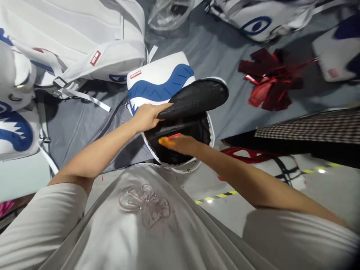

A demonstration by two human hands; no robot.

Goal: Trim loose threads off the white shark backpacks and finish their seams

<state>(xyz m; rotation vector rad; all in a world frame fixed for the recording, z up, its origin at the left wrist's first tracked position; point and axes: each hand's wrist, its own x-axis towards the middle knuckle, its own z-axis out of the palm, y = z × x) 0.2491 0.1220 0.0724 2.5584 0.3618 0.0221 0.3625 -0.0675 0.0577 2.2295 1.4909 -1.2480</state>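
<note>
Landmark for everything below: the white padded backpack with the blue wave and shark-teeth print (pixel 160 84), lying on the grey fabric-covered table (pixel 219 48) right at the table's near edge, main compartment unzipped.

My left hand (pixel 147 116) is clamped on the near edge of the backpack's black mesh-lined flap (pixel 197 98), fingers curled over it, holding the flap lifted away from the opening.

My right hand (pixel 184 144) sits at the mouth of the backpack's black interior (pixel 197 131), pinching a small orange object (pixel 166 141); it's blurred, so I can't tell what it is. A short red strip (pixel 174 136) shows just beyond the fingers, touching or nearly so. Can't say whether it belongs to the orange piece or to the lining.

Progress, my read: bag is open and flap is held back, so access is done. The orange piece is at the opening, not deep inside, so that step looks mid-way. Zip is not closed.

Around the backpack: a pile of similar white bags with straps (pixel 78 48) to its left, a heap of dark red fabric scraps (pixel 267 80) to its right, a clear plastic bag (pixel 168 13) beyond it, another white bag with a blue eye print (pixel 255 22) far right of that.
</note>
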